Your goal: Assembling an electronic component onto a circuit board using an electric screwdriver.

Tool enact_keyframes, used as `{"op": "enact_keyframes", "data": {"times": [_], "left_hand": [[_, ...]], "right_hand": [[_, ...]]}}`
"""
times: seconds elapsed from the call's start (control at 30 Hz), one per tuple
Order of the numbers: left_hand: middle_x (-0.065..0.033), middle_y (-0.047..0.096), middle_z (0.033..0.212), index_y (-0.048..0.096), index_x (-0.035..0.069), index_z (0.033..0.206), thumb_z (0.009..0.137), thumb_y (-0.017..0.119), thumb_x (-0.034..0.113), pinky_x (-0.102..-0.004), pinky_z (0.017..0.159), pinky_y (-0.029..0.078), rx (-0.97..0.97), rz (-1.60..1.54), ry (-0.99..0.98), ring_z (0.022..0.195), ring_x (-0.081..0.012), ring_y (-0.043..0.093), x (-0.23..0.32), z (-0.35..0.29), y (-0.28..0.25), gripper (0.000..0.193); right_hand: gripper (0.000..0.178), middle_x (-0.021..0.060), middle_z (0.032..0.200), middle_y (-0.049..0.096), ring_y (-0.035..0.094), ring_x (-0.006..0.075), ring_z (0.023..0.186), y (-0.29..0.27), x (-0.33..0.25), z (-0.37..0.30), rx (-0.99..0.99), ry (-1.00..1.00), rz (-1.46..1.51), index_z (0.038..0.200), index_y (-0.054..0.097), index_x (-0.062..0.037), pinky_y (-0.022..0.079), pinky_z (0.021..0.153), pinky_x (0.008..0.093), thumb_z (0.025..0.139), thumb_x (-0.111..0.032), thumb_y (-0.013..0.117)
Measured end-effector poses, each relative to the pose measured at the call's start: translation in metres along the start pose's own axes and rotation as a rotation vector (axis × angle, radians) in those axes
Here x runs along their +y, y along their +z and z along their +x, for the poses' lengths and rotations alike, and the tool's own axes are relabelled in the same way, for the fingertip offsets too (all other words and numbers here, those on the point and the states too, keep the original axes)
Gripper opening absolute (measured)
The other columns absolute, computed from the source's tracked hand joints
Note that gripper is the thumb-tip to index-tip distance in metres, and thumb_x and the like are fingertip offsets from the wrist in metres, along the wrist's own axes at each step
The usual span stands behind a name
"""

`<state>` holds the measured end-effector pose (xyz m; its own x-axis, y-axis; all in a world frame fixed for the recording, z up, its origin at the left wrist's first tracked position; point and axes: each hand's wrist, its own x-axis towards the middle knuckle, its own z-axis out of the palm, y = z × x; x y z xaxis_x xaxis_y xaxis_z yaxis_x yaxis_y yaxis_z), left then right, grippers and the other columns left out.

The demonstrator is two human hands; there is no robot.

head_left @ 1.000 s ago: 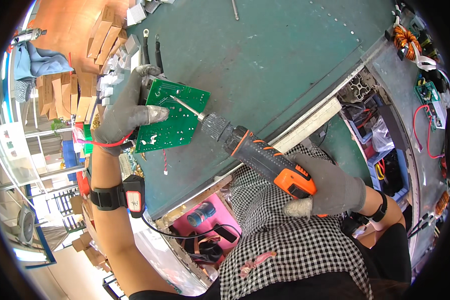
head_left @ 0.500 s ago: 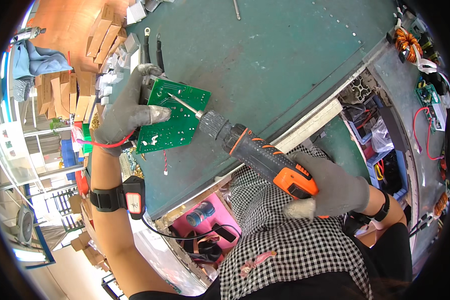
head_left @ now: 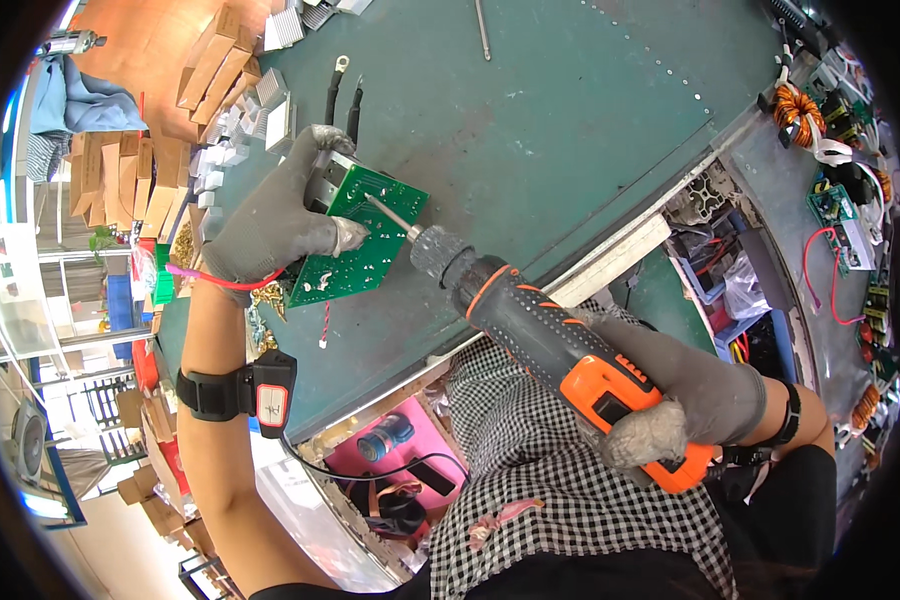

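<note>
Grey-gloved right hand [head_left: 670, 365] grips black-orange power driver [head_left: 540, 325]; grey-gloved left hand [head_left: 280, 220] pinches green circuit board [head_left: 382, 250], ten o'clock; slanted metal bit [head_left: 392, 214] might skid.

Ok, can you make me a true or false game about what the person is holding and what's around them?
1. The left hand holds a green board. True.
2. The right hand holds a hammer. False: it holds an orange and black drill.
3. Both hands wear gray gloves. True.
4. The cloth on the person's lap is plain red. False: it has black and white checks.
5. The drill's bit points toward the board. True.
6. The cardboard boxes are at the picture's right. False: they are at its left.
</note>
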<state>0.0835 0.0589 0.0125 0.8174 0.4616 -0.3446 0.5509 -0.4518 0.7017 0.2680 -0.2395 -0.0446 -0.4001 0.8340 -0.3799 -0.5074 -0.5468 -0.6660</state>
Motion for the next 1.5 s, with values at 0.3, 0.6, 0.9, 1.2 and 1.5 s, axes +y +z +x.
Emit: {"op": "enact_keyframes", "data": {"times": [0.3,0.6,0.9,1.2,1.5], "left_hand": [[-0.0041,0.058,0.089,0.041,0.005,0.121,0.067,0.077,0.008,-0.0261,0.066,0.046,-0.042,0.032,-0.022,0.074,-0.0092,0.052,0.008,0.003,0.001,0.065],[-0.0072,0.054,0.105,0.036,0.003,0.131,0.064,0.082,0.022,-0.0258,0.075,0.047,-0.052,0.239,-0.064,0.088,-0.0124,0.055,0.006,0.008,-0.011,0.083],[-0.012,0.056,0.116,0.036,0.003,0.14,0.09,0.063,0.022,-0.0329,0.086,0.047,0.804,-0.395,0.141,0.1,-0.0188,0.058,-0.095,-0.114,-0.078,0.06],[-0.0109,0.071,0.098,0.07,0.009,0.105,0.08,0.067,0.021,-0.0328,0.084,0.05,1.123,0.201,-0.773,0.092,-0.0217,0.067,-0.245,-0.235,-0.025,0.029],[-0.0077,0.07,0.1,0.072,0.02,0.098,0.074,0.071,0.036,-0.037,0.086,0.046,0.739,0.609,-0.976,0.097,-0.0257,0.065,-0.24,-0.198,-0.054,0.029]], "right_hand": [[0.097,0.0063,0.095,0.055,0.057,0.0104,0.076,0.01,-0.015,-0.001,0.057,0.023,-0.185,0.142,0.022,0.0015,0.051,0.064,0.0274,0.069,-0.02,0.083],[0.104,0.0128,0.111,0.057,0.057,0.0211,0.102,0.023,-0.018,0.005,0.191,-0.011,-0.38,0.144,0.023,-0.0008,0.047,0.09,0.0353,0.067,-0.034,0.084],[0.091,0.0048,0.09,0.058,0.056,0.0129,0.079,-0.017,0.044,0.0,0.225,0.126,-0.277,0.13,0.04,0.0035,0.049,0.072,0.0288,0.058,-0.026,0.087],[0.084,0.0052,0.083,0.059,0.059,0.0137,0.069,-0.018,0.052,0.015,0.328,0.16,-0.198,0.133,0.038,0.0017,0.051,0.062,0.0291,0.061,-0.008,0.08],[0.091,0.0093,0.095,0.06,0.06,0.0163,0.084,0.03,0.038,0.045,0.216,0.258,-0.7,0.132,0.041,0.0021,0.051,0.074,0.0307,0.061,-0.031,0.087]]}}
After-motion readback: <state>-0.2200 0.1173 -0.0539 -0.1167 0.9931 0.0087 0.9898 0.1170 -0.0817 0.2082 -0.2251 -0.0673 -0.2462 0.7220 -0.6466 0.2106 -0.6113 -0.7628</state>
